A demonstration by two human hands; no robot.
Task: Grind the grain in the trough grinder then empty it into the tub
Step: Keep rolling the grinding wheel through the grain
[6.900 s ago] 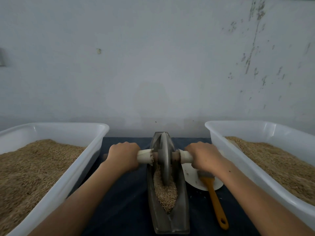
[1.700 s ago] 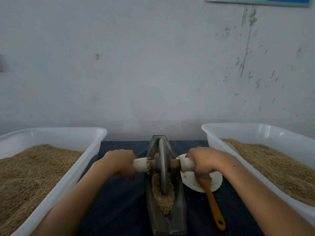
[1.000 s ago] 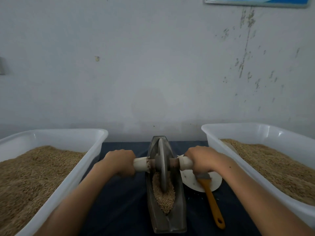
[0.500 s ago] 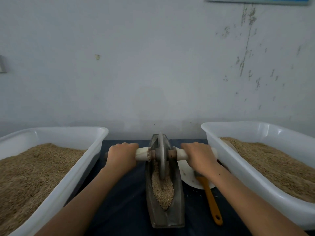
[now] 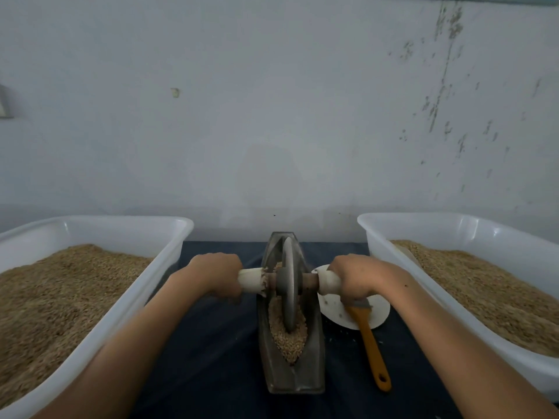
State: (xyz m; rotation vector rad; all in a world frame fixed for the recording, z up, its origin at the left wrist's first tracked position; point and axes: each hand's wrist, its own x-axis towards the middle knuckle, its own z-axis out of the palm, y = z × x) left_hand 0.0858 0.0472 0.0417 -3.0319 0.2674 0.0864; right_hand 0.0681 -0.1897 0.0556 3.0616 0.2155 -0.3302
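I saw the trough grinder (image 5: 295, 370) standing on the dark cloth (image 5: 211, 343), between the two white tubs. My left hand (image 5: 216, 275) was curled around the pale left handle (image 5: 251, 281) of the axle, and my right hand (image 5: 352, 278) was curled around the right handle (image 5: 328, 282) in the same way. Both fists gripped firmly, one on each side of the trough. The metal wheel (image 5: 289, 288) stood upright in the groove, its lower edge down in the grain (image 5: 287, 337), which filled the middle and near part of the trough. The left tub (image 5: 145, 291) and the right tub (image 5: 378, 246) both held a big heap of grain. Just right of the grinder lay a white plate (image 5: 335, 309), and a brush with an orange handle (image 5: 370, 343) rested partly on it. Some crumbs were on the cloth near the plate.
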